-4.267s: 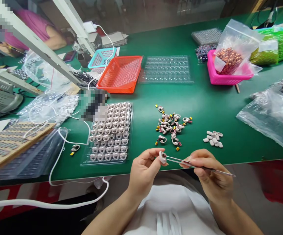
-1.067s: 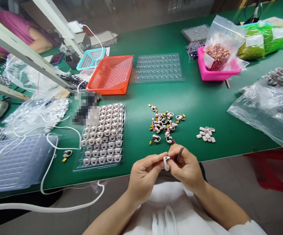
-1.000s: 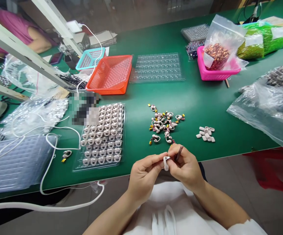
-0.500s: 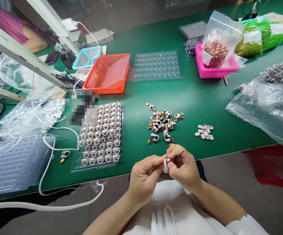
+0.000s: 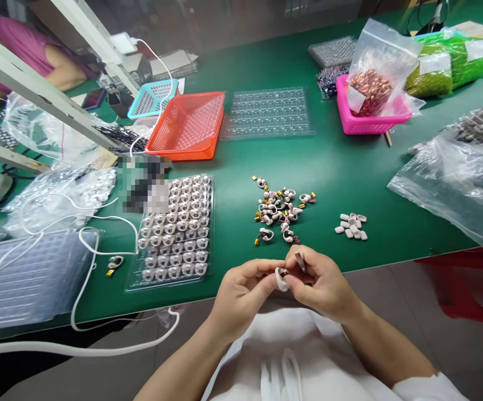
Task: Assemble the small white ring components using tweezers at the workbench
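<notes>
Just past the table's front edge, my left hand (image 5: 241, 298) pinches a small beige curved earphone housing (image 5: 281, 280) between thumb and fingers. Facing it, my right hand (image 5: 327, 287) is closed around a slim, flat metal tool (image 5: 300, 262) that looks like tweezers. Its fingertips touch the same housing, where a dark opening shows; the tool's tip is hidden. Beyond my hands lies a loose pile of similar curved earphone pieces (image 5: 274, 207) with yellow tabs and thin wires. Small beige oblong caps (image 5: 353, 228) are heaped to its right.
A clear tray of rounded earphone parts (image 5: 174, 259) stands left, near one loose earphone piece (image 5: 116, 262) and a white cable (image 5: 76, 301). An orange basket (image 5: 183, 150), an empty clear tray (image 5: 268, 114) and a pink basket (image 5: 370, 123) are behind. Plastic bags (image 5: 454, 172) lie right.
The housing has tilted between my fingers. The tool in my right hand has turned more upright. The whole view has shifted slightly; the piles and trays look the same.
</notes>
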A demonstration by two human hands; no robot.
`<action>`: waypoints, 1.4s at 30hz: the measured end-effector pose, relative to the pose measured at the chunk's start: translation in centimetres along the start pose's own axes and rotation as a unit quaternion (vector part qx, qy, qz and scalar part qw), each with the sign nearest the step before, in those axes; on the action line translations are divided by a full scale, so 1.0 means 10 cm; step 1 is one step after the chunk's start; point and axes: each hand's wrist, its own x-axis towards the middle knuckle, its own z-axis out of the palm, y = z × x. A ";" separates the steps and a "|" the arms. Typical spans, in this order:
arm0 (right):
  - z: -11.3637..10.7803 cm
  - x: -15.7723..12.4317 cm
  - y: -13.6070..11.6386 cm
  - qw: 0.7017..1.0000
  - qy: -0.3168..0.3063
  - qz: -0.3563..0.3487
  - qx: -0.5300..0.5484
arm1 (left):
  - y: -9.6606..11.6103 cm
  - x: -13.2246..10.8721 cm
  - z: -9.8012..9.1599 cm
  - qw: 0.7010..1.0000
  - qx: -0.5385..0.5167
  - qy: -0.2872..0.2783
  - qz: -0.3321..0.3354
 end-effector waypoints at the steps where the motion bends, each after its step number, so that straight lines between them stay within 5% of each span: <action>1: -0.04 0.00 -0.02 1.000 -0.018 0.009 0.011 | 0.00 0.01 -0.01 1.000 -0.027 0.001 -0.013; 5: -0.12 0.00 -0.03 0.996 -0.047 0.040 0.065 | -0.04 0.04 -0.06 0.996 -0.079 0.008 -0.042; 10: -0.08 0.04 0.01 0.991 -0.062 0.077 0.088 | -0.09 0.08 -0.07 0.997 -0.068 0.019 0.004; 20: -0.01 0.02 0.09 0.991 -0.064 0.038 0.112 | -0.17 0.06 -0.03 0.998 -0.052 0.043 -0.008; 27: 0.05 0.00 0.08 0.999 0.013 -0.032 0.037 | -0.18 0.03 0.02 0.995 -0.040 0.093 0.017; 42: 0.08 0.01 0.08 0.998 0.005 -0.005 0.059 | -0.17 0.01 -0.02 0.985 0.081 0.088 0.124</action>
